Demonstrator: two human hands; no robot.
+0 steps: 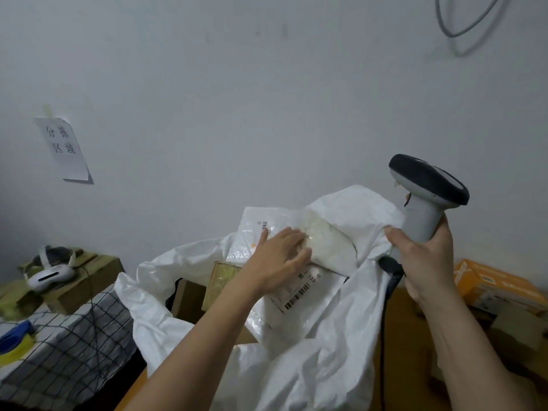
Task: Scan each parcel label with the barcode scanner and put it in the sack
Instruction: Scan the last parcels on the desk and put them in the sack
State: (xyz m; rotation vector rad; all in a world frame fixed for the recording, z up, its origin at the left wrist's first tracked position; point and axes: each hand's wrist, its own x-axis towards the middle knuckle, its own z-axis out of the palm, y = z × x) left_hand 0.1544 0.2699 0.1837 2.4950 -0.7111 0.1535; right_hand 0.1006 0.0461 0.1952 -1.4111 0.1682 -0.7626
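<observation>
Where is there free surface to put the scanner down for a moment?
Bare wood shows between the sack and the orange box, under the right hand that grips the scanner. The left side is crowded: cardboard boxes and a headset on the checked cloth. The left hand rests on a parcel at the sack's mouth.

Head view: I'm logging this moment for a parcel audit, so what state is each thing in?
Sack: mouth open, crumpled.
White parcel: at the sack mouth, label up, under the left hand.
Left hand: fingers straight, pressing on the parcel.
Barcode scanner: upright, head raised, not aimed at a label.
Right hand: gripping the scanner handle.
Brown boxes: closed, inside the sack.
Paper sign: taped to the wall.
</observation>
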